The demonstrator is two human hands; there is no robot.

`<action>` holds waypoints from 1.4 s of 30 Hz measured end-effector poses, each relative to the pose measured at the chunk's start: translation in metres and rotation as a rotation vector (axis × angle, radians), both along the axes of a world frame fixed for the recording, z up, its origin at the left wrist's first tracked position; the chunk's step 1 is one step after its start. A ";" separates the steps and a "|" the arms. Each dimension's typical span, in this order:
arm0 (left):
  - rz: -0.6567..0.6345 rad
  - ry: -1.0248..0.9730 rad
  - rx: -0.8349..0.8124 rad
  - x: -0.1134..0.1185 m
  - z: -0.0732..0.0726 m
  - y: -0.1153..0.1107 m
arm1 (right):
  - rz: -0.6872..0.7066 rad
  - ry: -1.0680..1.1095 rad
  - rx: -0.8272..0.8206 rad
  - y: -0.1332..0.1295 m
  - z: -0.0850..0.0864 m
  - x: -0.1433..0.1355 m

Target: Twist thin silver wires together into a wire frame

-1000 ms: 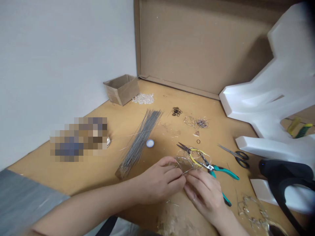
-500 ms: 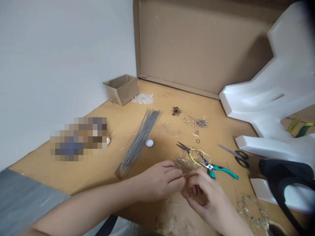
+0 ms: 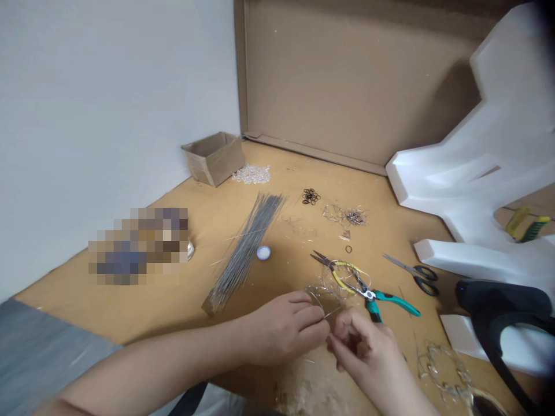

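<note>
My left hand [image 3: 292, 326] is closed at the near middle of the table, pinching a thin silvery wire [image 3: 332, 312] that curves up out of its fingers. Close against its fingertips, my right hand [image 3: 362, 344] has thumb and forefinger pinched together; what lies between them is too small to make out. Just beyond the hands are pliers with yellow handles [image 3: 344, 283], with loops of thin wire lying over them. Pliers with green handles [image 3: 396, 301] rest to the right of those. A small blue-rimmed white cap [image 3: 263, 252] lies past my left hand.
A bundle of straight grey wires [image 3: 249, 248] lies left of centre. Behind stand a cardboard box [image 3: 217, 162] and a pile of clear rings [image 3: 252, 173]. Black rings [image 3: 311, 196], tangled wire [image 3: 355, 216], scissors [image 3: 418, 271] and a beaded wire ring [image 3: 446, 367] lie to the right, near white foam [image 3: 451, 254].
My right hand has lowered slightly and its fingers have drawn together into a pinch. My left hand has shifted a little to the right and down, and the wire stands out more.
</note>
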State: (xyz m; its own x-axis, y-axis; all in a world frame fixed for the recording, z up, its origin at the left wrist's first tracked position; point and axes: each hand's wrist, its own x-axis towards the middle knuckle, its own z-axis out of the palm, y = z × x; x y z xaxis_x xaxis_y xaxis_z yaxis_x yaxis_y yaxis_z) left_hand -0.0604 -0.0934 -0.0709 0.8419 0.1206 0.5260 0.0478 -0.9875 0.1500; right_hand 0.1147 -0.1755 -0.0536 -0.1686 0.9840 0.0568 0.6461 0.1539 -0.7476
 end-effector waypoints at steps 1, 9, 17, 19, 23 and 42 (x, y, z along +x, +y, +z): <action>-0.006 -0.017 0.008 0.000 0.001 -0.001 | 0.025 0.009 0.000 -0.001 0.003 0.002; -0.108 -0.092 0.102 -0.006 0.008 -0.011 | -0.033 -0.042 0.090 0.025 0.040 0.033; -0.151 -0.115 0.106 -0.006 0.017 -0.014 | 0.185 -0.015 -0.101 0.058 0.043 0.026; -0.151 -0.106 0.089 -0.004 0.016 -0.013 | 0.157 0.013 -0.152 0.058 0.041 0.027; -0.157 -0.108 0.082 -0.001 0.012 -0.011 | 0.080 0.104 -0.233 0.058 0.039 0.029; -0.060 -0.065 -0.026 0.000 -0.005 0.001 | 0.020 0.074 -0.270 0.057 0.043 0.037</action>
